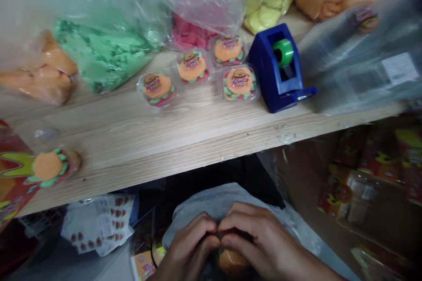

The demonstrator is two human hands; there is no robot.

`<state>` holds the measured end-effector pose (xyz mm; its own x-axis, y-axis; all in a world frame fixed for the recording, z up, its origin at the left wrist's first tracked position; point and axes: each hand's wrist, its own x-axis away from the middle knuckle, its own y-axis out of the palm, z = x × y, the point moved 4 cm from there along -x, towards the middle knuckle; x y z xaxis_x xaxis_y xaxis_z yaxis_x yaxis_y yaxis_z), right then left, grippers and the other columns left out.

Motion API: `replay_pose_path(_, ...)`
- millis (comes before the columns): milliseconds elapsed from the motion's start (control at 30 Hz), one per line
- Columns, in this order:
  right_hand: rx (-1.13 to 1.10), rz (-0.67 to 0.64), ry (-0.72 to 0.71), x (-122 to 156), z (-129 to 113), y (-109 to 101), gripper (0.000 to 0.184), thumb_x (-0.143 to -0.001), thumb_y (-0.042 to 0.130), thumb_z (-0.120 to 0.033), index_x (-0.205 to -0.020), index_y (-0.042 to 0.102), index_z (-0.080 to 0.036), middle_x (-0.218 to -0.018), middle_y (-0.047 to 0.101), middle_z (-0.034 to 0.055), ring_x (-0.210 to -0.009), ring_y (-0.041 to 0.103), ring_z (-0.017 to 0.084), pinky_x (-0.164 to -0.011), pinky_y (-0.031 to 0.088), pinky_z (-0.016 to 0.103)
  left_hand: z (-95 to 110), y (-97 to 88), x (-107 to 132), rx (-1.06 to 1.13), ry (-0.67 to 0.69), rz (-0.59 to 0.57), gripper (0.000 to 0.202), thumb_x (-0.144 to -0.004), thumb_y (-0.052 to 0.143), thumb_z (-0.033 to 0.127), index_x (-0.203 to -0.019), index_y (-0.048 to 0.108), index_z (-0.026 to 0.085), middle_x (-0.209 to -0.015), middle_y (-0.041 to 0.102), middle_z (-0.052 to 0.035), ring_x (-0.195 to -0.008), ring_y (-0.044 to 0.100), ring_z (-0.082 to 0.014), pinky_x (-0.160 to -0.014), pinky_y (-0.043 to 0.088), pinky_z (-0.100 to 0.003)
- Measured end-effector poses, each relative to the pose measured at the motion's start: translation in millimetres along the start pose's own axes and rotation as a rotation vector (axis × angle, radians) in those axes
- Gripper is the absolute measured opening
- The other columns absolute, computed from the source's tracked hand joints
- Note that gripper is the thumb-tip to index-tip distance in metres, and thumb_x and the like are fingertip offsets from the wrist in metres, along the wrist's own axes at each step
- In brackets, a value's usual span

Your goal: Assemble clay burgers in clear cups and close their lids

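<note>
Below the table edge, over my grey-clad lap, my left hand (189,241) and my right hand (257,239) meet with fingers curled together. Between them sits an orange burger-shaped clay piece (232,261), mostly hidden by the fingers. Both hands press on it. On the wooden table (165,140) above stand several small clear cups with orange burger-shaped clay and stickers (239,82). One uncapped burger-shaped piece (49,167) lies near the table's left edge.
A blue tape dispenser (278,68) with a green roll stands right of the cups. Plastic bags of green (102,52), orange (46,70), pink (189,35) and yellow clay (263,13) line the back. Sticker sheets (99,224) lie under the table, and a cardboard box (362,193) of packaged items stands at right.
</note>
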<state>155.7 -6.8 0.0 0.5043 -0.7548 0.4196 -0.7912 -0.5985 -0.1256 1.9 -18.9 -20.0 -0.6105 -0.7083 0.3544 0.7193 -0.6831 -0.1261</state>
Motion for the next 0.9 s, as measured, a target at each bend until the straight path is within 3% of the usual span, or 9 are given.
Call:
replay_pose_path(267, -0.183, 0.132, 0.196, 4.8, 12.9, 5.7, 0.010, -0.078, 0.059, -0.019, -0.073, 0.067, -0.020, -0.066, 0.057, -0.0023, -0.065, 0.055, 0.010, -0.058, 0.040, 0.019, 8.1, 0.4, -9.4, -0.028, 0.042, -0.098, 0.014, -0.091, 0.039, 0.023, -0.079, 0.047, 0.019, -0.071, 0.049, -0.0001, -0.065, 0.048, -0.0098, -0.059, 0.037, -0.018)
replay_pose_path(400, -0.333, 0.167, 0.265, 2.3, 15.4, 0.9, 0.010, -0.077, 0.061, -0.021, -0.070, 0.066, -0.017, -0.066, 0.056, -0.0016, -0.066, 0.054, 0.011, -0.060, 0.040, 0.021, 11.4, -0.6, -18.4, -0.068, -0.036, -0.087, 0.019, -0.091, 0.036, 0.026, -0.077, 0.047, 0.019, -0.068, 0.048, 0.0014, -0.062, 0.047, -0.0092, -0.057, 0.037, -0.018)
replay_pose_path(567, -0.581, 0.266, 0.206, -14.8, 7.8, -26.2, 0.013, -0.073, 0.065, -0.026, -0.070, 0.065, -0.014, -0.067, 0.054, -0.0019, -0.064, 0.050, 0.011, -0.059, 0.039, 0.023, 31.2, -22.1, -45.2, -0.156, -0.142, 0.045, 0.023, -0.091, 0.036, 0.028, -0.073, 0.046, 0.019, -0.065, 0.046, 0.0032, -0.059, 0.046, -0.0092, -0.056, 0.038, -0.019)
replay_pose_path(667, -0.708, 0.382, 0.131, -28.3, 0.7, -44.9, 0.013, -0.073, 0.067, -0.029, -0.073, 0.064, -0.016, -0.067, 0.057, -0.0023, -0.063, 0.050, 0.010, -0.061, 0.039, 0.022, 53.5, -43.2, -60.2, -0.245, -0.004, 0.233, 0.018, -0.092, 0.036, 0.031, -0.089, 0.048, 0.020, -0.079, 0.053, 0.0000, -0.073, 0.052, -0.0121, -0.066, 0.043, -0.022)
replay_pose_path(700, -0.778, 0.435, 0.101, -32.1, -1.6, -50.1, 0.013, -0.073, 0.067, -0.029, -0.074, 0.064, -0.017, -0.068, 0.059, -0.0025, -0.064, 0.051, 0.009, -0.061, 0.040, 0.022, 61.5, -47.6, -63.0, -0.313, 0.076, 0.273, 0.022, -0.090, 0.039, 0.037, -0.102, 0.047, 0.020, -0.090, 0.055, -0.0029, -0.083, 0.053, -0.0148, -0.073, 0.044, -0.025)
replay_pose_path(767, -0.948, 0.520, 0.044, -38.2, -6.5, -56.6, 0.013, -0.073, 0.069, -0.031, -0.075, 0.064, -0.019, -0.071, 0.060, -0.0027, -0.065, 0.052, 0.009, -0.063, 0.042, 0.022, 75.6, -49.9, -65.9, -0.518, 0.237, 0.310, 0.061, -0.078, 0.051, 0.053, -0.127, 0.032, 0.021, -0.114, 0.050, -0.0104, -0.106, 0.048, -0.0236, -0.086, 0.043, -0.035)
replay_pose_path(833, -1.079, 0.564, -0.002, -41.7, -12.8, -58.8, 0.012, -0.072, 0.070, -0.031, -0.077, 0.065, -0.021, -0.071, 0.060, -0.0030, -0.064, 0.052, 0.009, -0.064, 0.043, 0.022, 84.7, -47.6, -66.5, -0.759, 0.346, 0.354, 0.097, -0.064, 0.061, 0.060, -0.138, 0.015, 0.019, -0.126, 0.041, -0.0167, -0.115, 0.040, -0.0311, -0.092, 0.040, -0.045)
replay_pose_path(900, -1.136, 0.580, -0.025, -41.4, -20.2, -58.2, 0.011, -0.073, 0.069, -0.031, -0.079, 0.068, -0.022, -0.075, 0.061, -0.0021, -0.066, 0.054, 0.009, -0.065, 0.045, 0.021, 89.5, -46.4, -66.3, -0.904, 0.400, 0.423, 0.103, -0.064, 0.066, 0.054, -0.141, 0.009, 0.016, -0.126, 0.040, -0.0189, -0.116, 0.040, -0.0317, -0.092, 0.040, -0.046)
